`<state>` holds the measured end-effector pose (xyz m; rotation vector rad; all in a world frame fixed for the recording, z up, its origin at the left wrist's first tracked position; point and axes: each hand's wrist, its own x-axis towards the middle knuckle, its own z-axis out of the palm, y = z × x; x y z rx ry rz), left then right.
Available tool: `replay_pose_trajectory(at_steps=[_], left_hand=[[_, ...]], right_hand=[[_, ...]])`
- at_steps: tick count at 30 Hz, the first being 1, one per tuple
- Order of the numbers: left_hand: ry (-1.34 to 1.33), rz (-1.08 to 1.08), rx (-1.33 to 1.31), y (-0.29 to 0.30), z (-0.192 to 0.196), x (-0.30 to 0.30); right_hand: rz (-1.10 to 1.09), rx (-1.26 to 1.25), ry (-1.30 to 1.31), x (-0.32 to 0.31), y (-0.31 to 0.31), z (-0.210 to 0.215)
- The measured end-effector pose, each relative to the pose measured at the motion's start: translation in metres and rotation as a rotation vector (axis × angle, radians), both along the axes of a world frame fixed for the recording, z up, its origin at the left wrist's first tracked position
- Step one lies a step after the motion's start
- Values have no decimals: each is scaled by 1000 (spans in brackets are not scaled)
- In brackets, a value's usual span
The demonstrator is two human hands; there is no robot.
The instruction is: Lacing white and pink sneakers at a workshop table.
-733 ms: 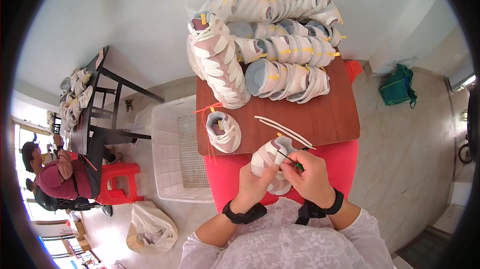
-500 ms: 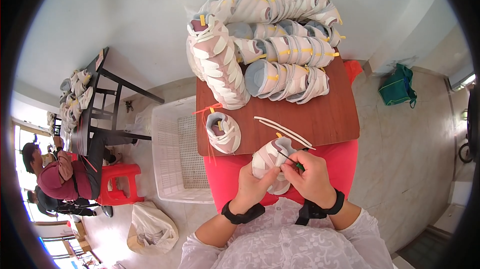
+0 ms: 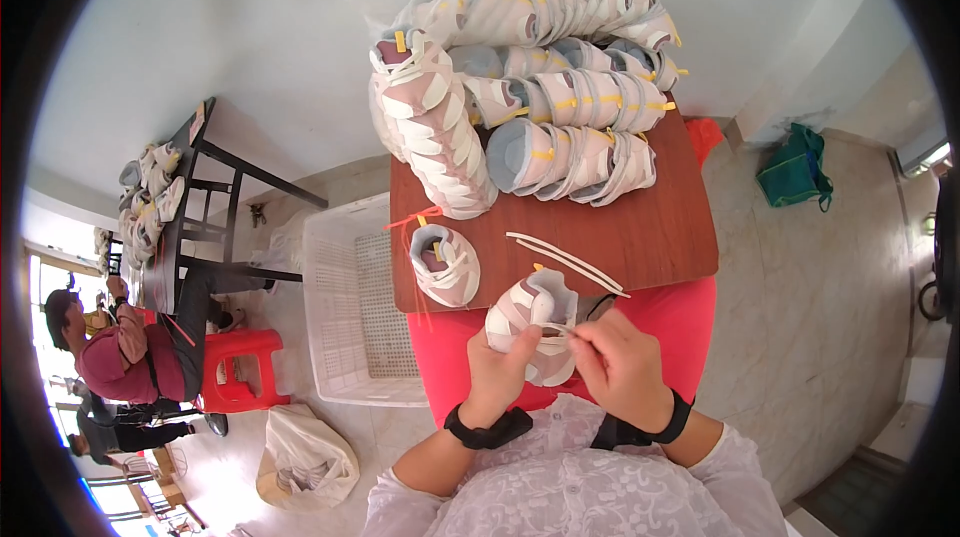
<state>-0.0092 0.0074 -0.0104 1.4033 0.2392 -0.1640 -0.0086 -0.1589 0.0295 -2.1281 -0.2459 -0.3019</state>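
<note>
Left hand (image 3: 497, 367) grips the shoe (image 3: 530, 322), right hand (image 3: 618, 362) fingers pinched on a lace (image 3: 562, 333) I think. Lace could slip out b/c the grip's tiny.

A small white and pale pink shoe (image 3: 527, 329) was held up just in front of the near edge of the brown surface (image 3: 660, 237), its opening turned upward and its toe tilted away. A thin white lace (image 3: 553, 332) was seen drawn across its top, pinched at one end.
</note>
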Motion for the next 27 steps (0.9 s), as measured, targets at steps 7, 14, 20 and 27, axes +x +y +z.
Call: replay_pose_trajectory(at_steps=[7,14,20,27], left_hand=[[-25,0,-18,-1,4,-1],[-69,7,-17,-1,1,-2],[-51,-11,-33,-1,2,-2],[-41,-13,11,-3,6,0]], right_hand=[[97,-40,1,-1,4,-5],[119,-79,22,1,4,-2],[112,-139,-6,1,3,-2],[116,-250,-55,2,3,-1]])
